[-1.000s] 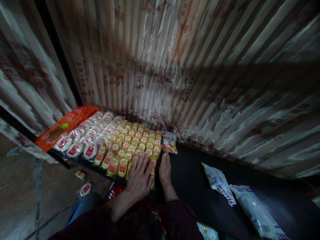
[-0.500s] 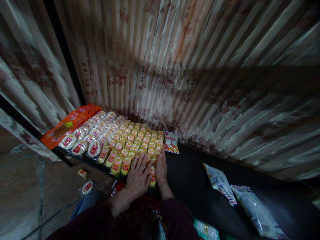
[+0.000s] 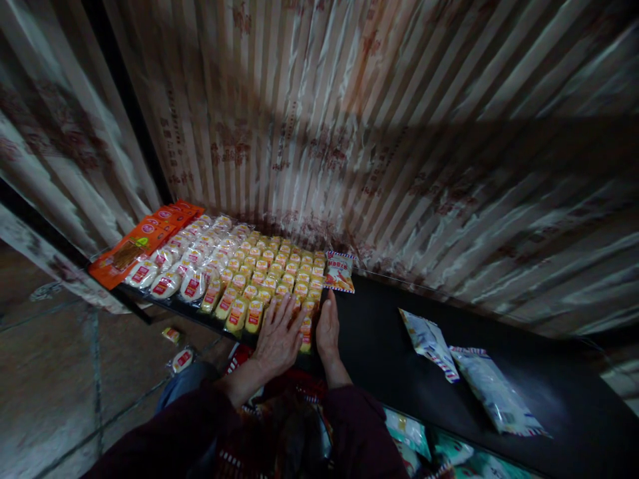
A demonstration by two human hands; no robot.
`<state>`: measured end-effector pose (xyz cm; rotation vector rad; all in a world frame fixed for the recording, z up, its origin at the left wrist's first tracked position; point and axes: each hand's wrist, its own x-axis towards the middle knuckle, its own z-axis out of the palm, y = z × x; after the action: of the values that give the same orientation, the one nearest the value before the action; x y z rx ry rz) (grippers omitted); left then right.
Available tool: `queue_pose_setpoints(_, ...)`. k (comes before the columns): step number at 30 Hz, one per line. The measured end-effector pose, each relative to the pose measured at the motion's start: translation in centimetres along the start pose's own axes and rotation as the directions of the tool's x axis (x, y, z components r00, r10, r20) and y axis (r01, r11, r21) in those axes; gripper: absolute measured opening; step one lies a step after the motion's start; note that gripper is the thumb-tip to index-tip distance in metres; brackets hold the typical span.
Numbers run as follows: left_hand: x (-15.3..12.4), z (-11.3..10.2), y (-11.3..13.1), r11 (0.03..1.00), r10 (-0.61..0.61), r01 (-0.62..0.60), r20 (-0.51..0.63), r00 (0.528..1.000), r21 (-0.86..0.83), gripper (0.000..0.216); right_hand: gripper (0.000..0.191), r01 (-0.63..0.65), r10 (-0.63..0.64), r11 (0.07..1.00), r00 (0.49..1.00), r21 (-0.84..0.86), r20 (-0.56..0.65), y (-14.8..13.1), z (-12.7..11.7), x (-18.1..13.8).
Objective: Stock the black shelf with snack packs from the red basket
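Note:
Rows of small yellow wrapped cakes point(image 3: 238, 314) cover the middle of a black shelf point(image 3: 369, 332). My left hand point(image 3: 280, 334) lies flat with fingers stretched over the front of the yellow rows, hiding several of them. Upright along the right edge of these rows is my right hand point(image 3: 328, 327), fingers straight and together, holding nothing. A small snack bag point(image 3: 340, 271) with a striped border lies just beyond its fingertips. Left of the yellow rows are white round wrapped cakes point(image 3: 192, 286), also in rows.
Orange packets point(image 3: 140, 243) lie at the shelf's left end. Two larger snack bags point(image 3: 429, 342) point(image 3: 494, 389) rest to the right. Pleated printed curtain point(image 3: 299, 133) hangs behind. A red basket point(image 3: 239, 459) stands below me; two dropped cakes point(image 3: 182, 360) point(image 3: 171, 334) lie on the floor. Green packs point(image 3: 407, 429) show below the shelf.
My right hand has moved slightly away from the right edge of the yellow rows. The left hand stays over the cakes. The whole view has shifted a little.

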<state>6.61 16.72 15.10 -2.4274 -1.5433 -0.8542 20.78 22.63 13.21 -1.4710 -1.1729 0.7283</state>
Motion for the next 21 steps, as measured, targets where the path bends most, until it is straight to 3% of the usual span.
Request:
queue_pose_setpoints(4,-1.9,-0.9,1.4,0.993,0.102,-0.102,0.000,0.995,-0.067,0.054,0.073,0.033,-0.032,0.999,0.993,0.009,-0.109,-0.4,-1.3,-2.2)
queue_pose_setpoints(9,-7.6,-1.4,3.7,0.939,0.268,-0.244,0.067,0.961,-0.242,0.039,0.060,0.072,-0.055,0.993,0.983,0.090,-0.174,-0.8,-3.4,-7.8)
queue_pose_setpoints(13,-12.2,-0.6,4.7,0.944,0.173,-0.101,0.211,0.962,-0.314,0.034,0.053,0.046,-0.040,0.998,0.991,0.042,-0.128,0.3,-4.5,-13.3)
queue_pose_setpoints(17,-15.4,1.2,4.6,0.952,0.059,0.041,0.312,0.948,-0.304,0.040,0.060,-0.088,0.084,0.995,0.993,-0.042,-0.086,3.0,-4.5,-18.0)
queue_pose_setpoints(21,-17.2,2.4,4.2,0.939,-0.169,0.280,0.442,0.881,-0.198,0.049,0.063,-0.177,0.173,0.976,0.984,-0.126,-0.044,6.3,-4.2,-21.1)
